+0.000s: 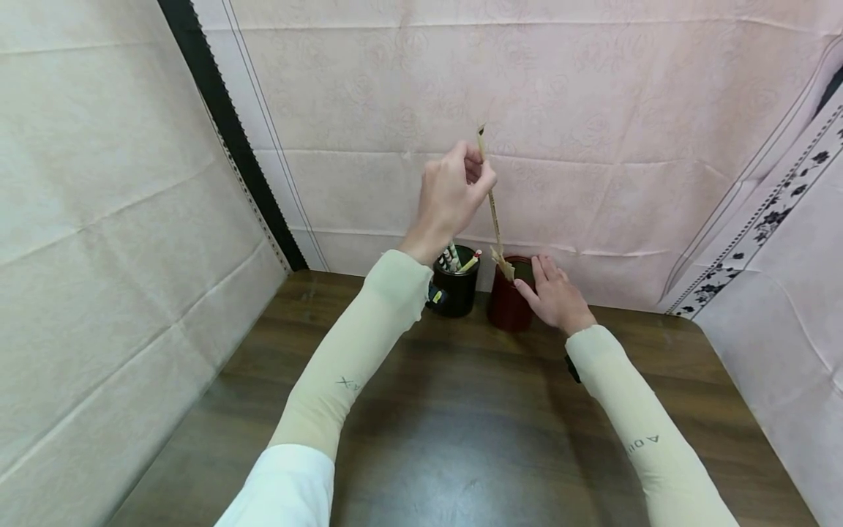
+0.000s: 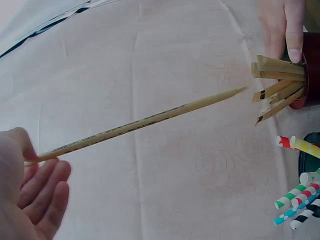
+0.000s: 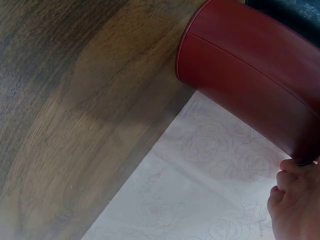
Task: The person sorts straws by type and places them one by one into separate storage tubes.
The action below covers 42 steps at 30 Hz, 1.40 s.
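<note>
My left hand (image 1: pixel 454 187) pinches a thin tan strip (image 2: pixel 145 122) with dark markings along its length, thumb and fingertips near one end. In the left wrist view, its pointed far end hangs just apart from several similar tan strips (image 2: pixel 280 87) that stick out of a dark red cup (image 3: pixel 250 60). Over at the cup, my right hand (image 1: pixel 560 298) holds the rim, thumb at the front and fingers along the right side. The right wrist view shows its fingers (image 3: pixel 295 195) at the rim, partly cut off by the frame.
A black cup (image 1: pixel 454 296) with several patterned paper straws (image 2: pixel 305 197) stands left of the red one. Both stand on a dark wooden table (image 1: pixel 454 424), near its back edge. Pale cloth (image 1: pixel 560 95) hangs behind, with more cloth on both sides.
</note>
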{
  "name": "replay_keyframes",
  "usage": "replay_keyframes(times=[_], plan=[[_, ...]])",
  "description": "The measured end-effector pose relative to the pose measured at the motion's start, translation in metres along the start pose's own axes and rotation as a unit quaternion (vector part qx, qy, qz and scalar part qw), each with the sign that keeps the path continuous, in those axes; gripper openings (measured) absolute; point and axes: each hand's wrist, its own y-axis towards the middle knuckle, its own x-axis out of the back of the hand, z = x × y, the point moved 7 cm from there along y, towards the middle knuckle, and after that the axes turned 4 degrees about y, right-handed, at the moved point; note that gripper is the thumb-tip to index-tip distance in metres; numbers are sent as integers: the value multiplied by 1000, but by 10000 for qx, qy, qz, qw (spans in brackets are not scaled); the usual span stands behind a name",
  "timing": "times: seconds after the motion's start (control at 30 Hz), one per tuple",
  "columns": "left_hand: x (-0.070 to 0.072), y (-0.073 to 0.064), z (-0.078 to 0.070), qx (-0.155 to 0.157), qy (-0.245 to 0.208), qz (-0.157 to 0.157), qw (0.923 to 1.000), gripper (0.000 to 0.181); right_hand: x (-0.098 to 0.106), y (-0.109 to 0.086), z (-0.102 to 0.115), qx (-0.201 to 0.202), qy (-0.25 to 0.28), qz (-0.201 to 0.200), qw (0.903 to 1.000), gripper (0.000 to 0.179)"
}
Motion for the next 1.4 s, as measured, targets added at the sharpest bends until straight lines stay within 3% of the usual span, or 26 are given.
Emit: replay_keyframes(times=[0.2,0.33,0.63,0.87,1.17,1.27,1.4], plan=[[-8,3,-8,-386,13,-184,9991,13,1,-1,2,28,-16,-28,10000,96],[-18,1,-8,-467,133,-204,9986,13,1,-1,2,-6,-2,-9,10000,96],[-51,-11,7,-327,412,-132,9985,12,1,-2,1,-54,27,-19,10000,97],[-75,-25,21,-137,518,213,9983,15,1,-3,3,-33,66,-23,10000,96],[-102,-41,33,-79,626,411,9972,15,1,-1,1,-52,78,-42,9999,97],[-112,-45,38,126,592,720,9956,17,0,0,0,-36,76,-48,10000,97],[-126,-51,46,566,561,1500,9855,37,1,0,1,-9,119,-40,9999,97]])
